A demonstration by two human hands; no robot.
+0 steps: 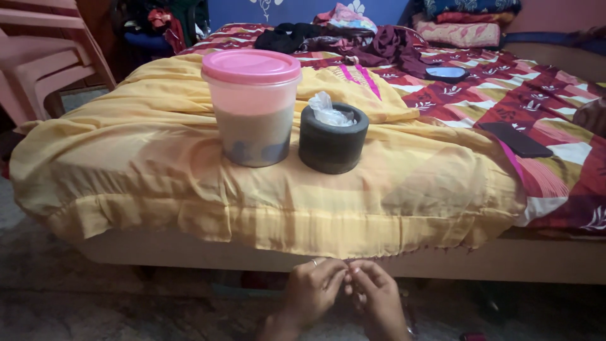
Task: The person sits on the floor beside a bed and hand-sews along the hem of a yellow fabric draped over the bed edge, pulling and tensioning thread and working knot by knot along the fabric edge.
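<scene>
**Both hands pinch at the hem of the yellow cloth**

At the bottom centre of the frame the left hand (314,289) and the right hand (379,297) meet fingertip to fingertip just under the lower edge of the yellow cloth (158,164), which is spread over the near end of the bed (543,259). Each grip is nearly closed, thumb against forefinger, as if on something very fine at the hem; what lies between the fingertips is too small to make out. A ring shows on the left hand.

The hem runs left to right across the frame, its long axis crosswise to the hands, and lies directly above them, touching or almost touching the fingertips. Both hands are about equally near it.

Higher up, on the cloth, a clear plastic container with a pink lid (252,107) stands upright, and just right of it a dark round holder (332,139) with crumpled clear plastic (328,112) in its top. A dark phone (516,139) lies at right on the patterned red bedsheet (549,95). Pink plastic chairs (38,57) fill the upper left.
</scene>
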